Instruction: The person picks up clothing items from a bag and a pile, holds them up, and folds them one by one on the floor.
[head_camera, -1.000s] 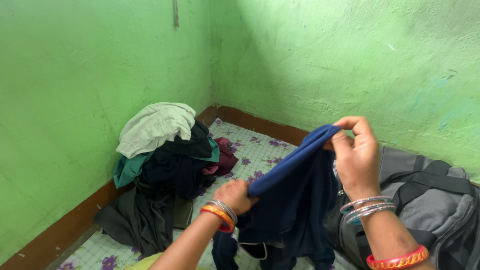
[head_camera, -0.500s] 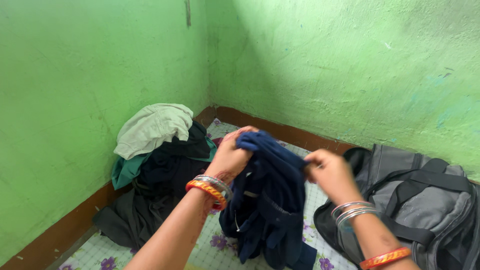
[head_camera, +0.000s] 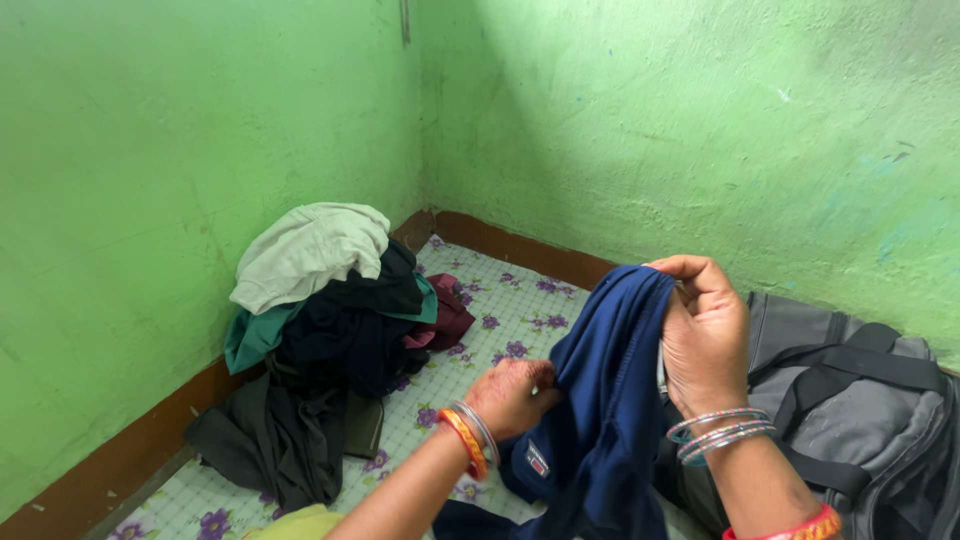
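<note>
Green walls (head_camera: 200, 150) meet in a corner above a floor sheet (head_camera: 520, 300) printed with purple flowers. A pile of clothes (head_camera: 320, 320) sits against the left wall; a grey bag (head_camera: 850, 400) lies at the right. Between them, held up in the air, is a dark blue garment (head_camera: 600, 400) — the right hand (head_camera: 705, 335) pinches its top edge, the left hand (head_camera: 512, 395) clenches a lower fold. It looks like the garment is being straightened; both grips need to stay firm — and level.
</note>
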